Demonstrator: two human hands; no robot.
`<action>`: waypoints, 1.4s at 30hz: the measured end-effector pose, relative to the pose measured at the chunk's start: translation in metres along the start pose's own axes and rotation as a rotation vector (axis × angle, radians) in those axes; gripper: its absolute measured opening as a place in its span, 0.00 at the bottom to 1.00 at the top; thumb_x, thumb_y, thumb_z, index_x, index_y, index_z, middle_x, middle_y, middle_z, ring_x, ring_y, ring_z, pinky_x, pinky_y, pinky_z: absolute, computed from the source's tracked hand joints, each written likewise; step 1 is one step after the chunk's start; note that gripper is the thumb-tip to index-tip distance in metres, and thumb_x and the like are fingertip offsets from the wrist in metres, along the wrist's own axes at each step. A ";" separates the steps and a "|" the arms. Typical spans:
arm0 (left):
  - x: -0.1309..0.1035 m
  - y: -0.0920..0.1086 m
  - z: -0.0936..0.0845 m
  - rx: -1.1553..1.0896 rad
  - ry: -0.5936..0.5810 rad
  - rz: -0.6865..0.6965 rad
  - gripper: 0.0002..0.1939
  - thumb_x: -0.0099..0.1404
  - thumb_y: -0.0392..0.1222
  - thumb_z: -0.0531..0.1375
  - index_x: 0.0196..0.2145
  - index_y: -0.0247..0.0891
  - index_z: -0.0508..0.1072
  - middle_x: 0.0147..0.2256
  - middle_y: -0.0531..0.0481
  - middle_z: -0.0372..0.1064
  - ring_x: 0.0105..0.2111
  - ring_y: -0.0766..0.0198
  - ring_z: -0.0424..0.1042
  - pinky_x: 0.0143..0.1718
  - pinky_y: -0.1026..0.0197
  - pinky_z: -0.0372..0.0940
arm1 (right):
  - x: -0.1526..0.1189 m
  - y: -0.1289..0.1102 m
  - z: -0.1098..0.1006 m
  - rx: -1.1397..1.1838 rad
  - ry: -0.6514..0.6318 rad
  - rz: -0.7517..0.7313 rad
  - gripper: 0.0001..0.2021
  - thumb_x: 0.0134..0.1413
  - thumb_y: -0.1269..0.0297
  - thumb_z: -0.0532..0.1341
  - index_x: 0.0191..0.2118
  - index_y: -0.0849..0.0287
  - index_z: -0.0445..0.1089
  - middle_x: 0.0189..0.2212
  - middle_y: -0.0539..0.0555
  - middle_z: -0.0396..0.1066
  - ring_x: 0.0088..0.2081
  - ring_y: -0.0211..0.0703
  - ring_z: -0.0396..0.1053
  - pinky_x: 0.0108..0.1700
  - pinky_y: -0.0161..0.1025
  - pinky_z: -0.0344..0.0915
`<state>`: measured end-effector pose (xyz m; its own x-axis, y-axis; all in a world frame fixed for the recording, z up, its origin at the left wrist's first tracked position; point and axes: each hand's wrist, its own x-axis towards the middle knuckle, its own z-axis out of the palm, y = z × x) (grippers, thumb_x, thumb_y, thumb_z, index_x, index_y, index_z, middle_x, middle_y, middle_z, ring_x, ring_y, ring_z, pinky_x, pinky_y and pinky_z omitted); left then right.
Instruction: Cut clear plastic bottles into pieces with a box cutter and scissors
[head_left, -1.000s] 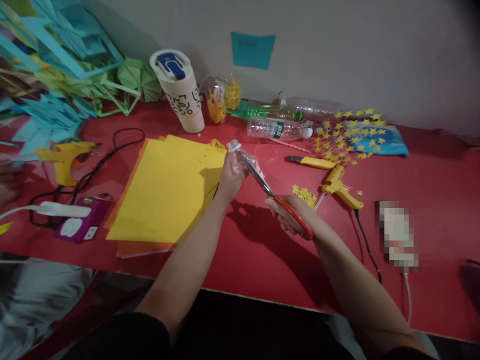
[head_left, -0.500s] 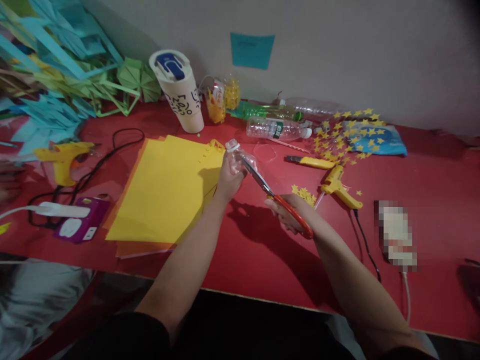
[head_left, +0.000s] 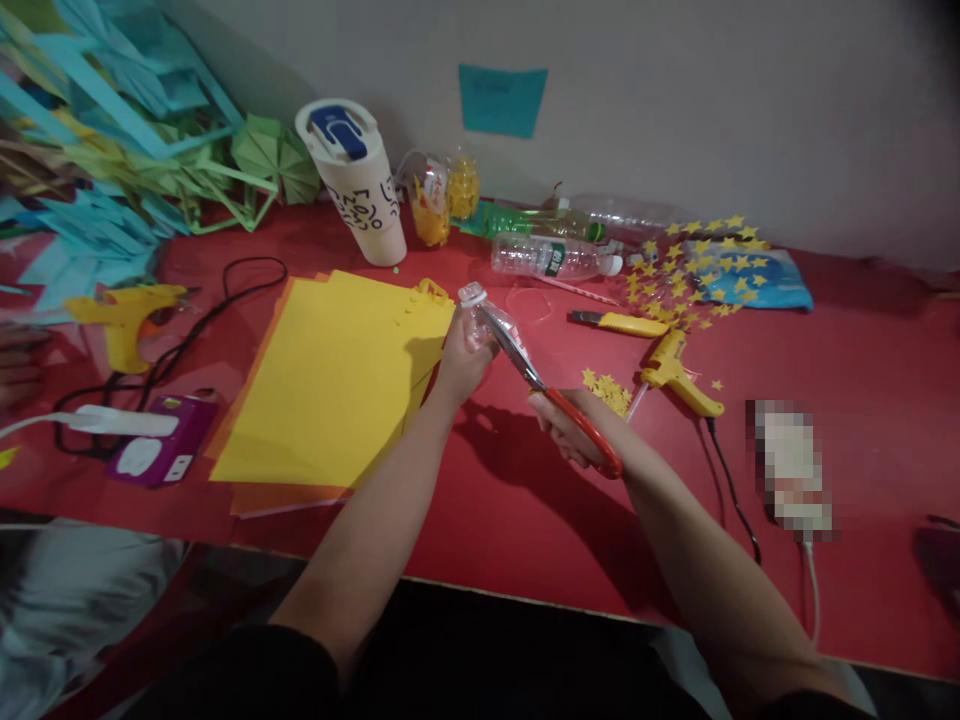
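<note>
My left hand is wrapped round a clear plastic bottle piece, its neck pointing up and away from me. In my right hand are scissors with red handles. Their metal blades lie against the bottle piece just below the neck; whether they cut into it I cannot tell. Under and left of my left forearm lies a stack of yellow paper with orange sheets beneath. Small yellow paper stars form a pile beyond my right hand.
A yellow glue gun, a utility knife and clear bottles lie to the right and back. A white tumbler stands behind the paper. At left are another glue gun, a purple power strip and another person's hand.
The bottle piece has tilted slightly in my left hand, its neck shifting a little to the right. The scissors stay against it.
</note>
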<state>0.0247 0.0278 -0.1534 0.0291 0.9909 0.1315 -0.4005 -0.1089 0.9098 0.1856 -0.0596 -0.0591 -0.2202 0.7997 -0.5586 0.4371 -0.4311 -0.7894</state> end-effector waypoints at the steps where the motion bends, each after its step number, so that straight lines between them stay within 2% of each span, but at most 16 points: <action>1: 0.000 0.000 0.000 -0.003 0.001 -0.006 0.23 0.50 0.43 0.73 0.41 0.45 0.69 0.38 0.50 0.71 0.45 0.55 0.73 0.51 0.49 0.67 | 0.001 0.000 0.000 -0.004 0.004 0.014 0.25 0.52 0.37 0.61 0.24 0.54 0.57 0.10 0.39 0.51 0.11 0.30 0.52 0.15 0.30 0.55; 7: 0.001 -0.006 -0.007 0.003 0.049 -0.038 0.27 0.49 0.42 0.74 0.45 0.45 0.69 0.42 0.48 0.71 0.50 0.52 0.72 0.54 0.48 0.67 | 0.005 -0.001 0.002 -0.074 0.030 0.080 0.28 0.45 0.34 0.64 0.22 0.54 0.55 0.08 0.40 0.51 0.09 0.31 0.53 0.13 0.30 0.52; 14: 0.001 -0.003 -0.007 0.004 0.016 0.010 0.28 0.48 0.43 0.75 0.44 0.45 0.68 0.42 0.47 0.72 0.50 0.52 0.72 0.53 0.48 0.66 | -0.002 -0.004 -0.002 -0.034 0.009 0.016 0.26 0.49 0.38 0.64 0.23 0.54 0.56 0.09 0.40 0.52 0.10 0.30 0.53 0.14 0.30 0.53; 17: 0.002 0.000 -0.005 0.008 0.004 0.011 0.29 0.45 0.43 0.76 0.42 0.46 0.68 0.40 0.49 0.72 0.48 0.53 0.73 0.51 0.50 0.66 | 0.001 -0.001 -0.002 0.026 -0.030 -0.004 0.26 0.49 0.37 0.63 0.23 0.55 0.58 0.09 0.40 0.52 0.10 0.30 0.53 0.16 0.31 0.56; 21: 0.001 0.005 0.000 -0.008 0.012 -0.006 0.26 0.44 0.42 0.75 0.39 0.46 0.68 0.37 0.51 0.72 0.42 0.56 0.74 0.47 0.51 0.67 | 0.005 0.004 -0.001 -0.020 -0.019 -0.001 0.27 0.46 0.33 0.62 0.23 0.55 0.60 0.09 0.40 0.54 0.11 0.31 0.56 0.18 0.33 0.58; 27: 0.000 0.013 0.006 -0.031 0.104 -0.036 0.23 0.44 0.37 0.74 0.36 0.46 0.70 0.34 0.52 0.71 0.42 0.57 0.74 0.47 0.52 0.67 | 0.004 0.005 -0.002 -0.126 -0.034 -0.054 0.27 0.49 0.32 0.59 0.25 0.54 0.59 0.10 0.41 0.54 0.12 0.33 0.57 0.22 0.35 0.59; 30: 0.001 0.019 0.003 -0.132 0.204 -0.055 0.21 0.48 0.35 0.71 0.38 0.46 0.69 0.35 0.53 0.70 0.43 0.59 0.72 0.49 0.54 0.66 | 0.004 0.004 -0.004 -0.223 -0.061 -0.074 0.28 0.49 0.32 0.58 0.25 0.54 0.59 0.11 0.43 0.59 0.15 0.35 0.60 0.23 0.35 0.58; 33: 0.001 0.025 -0.001 -0.245 0.272 -0.069 0.18 0.52 0.34 0.67 0.39 0.46 0.67 0.36 0.55 0.70 0.40 0.63 0.72 0.50 0.54 0.66 | 0.003 0.002 -0.005 -0.276 -0.080 -0.077 0.28 0.47 0.30 0.58 0.25 0.54 0.59 0.11 0.45 0.60 0.16 0.37 0.61 0.24 0.36 0.58; 37: -0.001 0.031 -0.001 -0.319 0.228 -0.132 0.19 0.50 0.36 0.67 0.39 0.45 0.67 0.36 0.54 0.72 0.38 0.62 0.75 0.50 0.52 0.68 | 0.003 0.001 -0.005 -0.220 -0.021 -0.061 0.29 0.44 0.29 0.57 0.24 0.54 0.58 0.12 0.43 0.57 0.15 0.37 0.60 0.23 0.36 0.57; 40: -0.004 0.032 0.001 -0.393 0.218 -0.215 0.24 0.49 0.35 0.68 0.44 0.46 0.67 0.36 0.53 0.74 0.46 0.57 0.76 0.54 0.49 0.67 | 0.004 0.002 -0.007 -0.200 0.058 -0.053 0.30 0.43 0.28 0.57 0.23 0.54 0.57 0.13 0.43 0.56 0.15 0.36 0.59 0.22 0.36 0.57; 42: -0.004 0.032 0.001 -0.418 0.214 -0.237 0.25 0.49 0.34 0.67 0.45 0.46 0.67 0.36 0.53 0.74 0.49 0.56 0.76 0.57 0.48 0.65 | 0.004 0.003 -0.009 -0.205 0.087 -0.062 0.30 0.43 0.28 0.57 0.24 0.54 0.57 0.13 0.43 0.56 0.14 0.35 0.59 0.21 0.35 0.56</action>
<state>0.0130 0.0198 -0.1242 -0.0072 0.9832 -0.1821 -0.7380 0.1176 0.6644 0.1938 -0.0537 -0.0619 -0.1804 0.8587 -0.4797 0.5948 -0.2932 -0.7485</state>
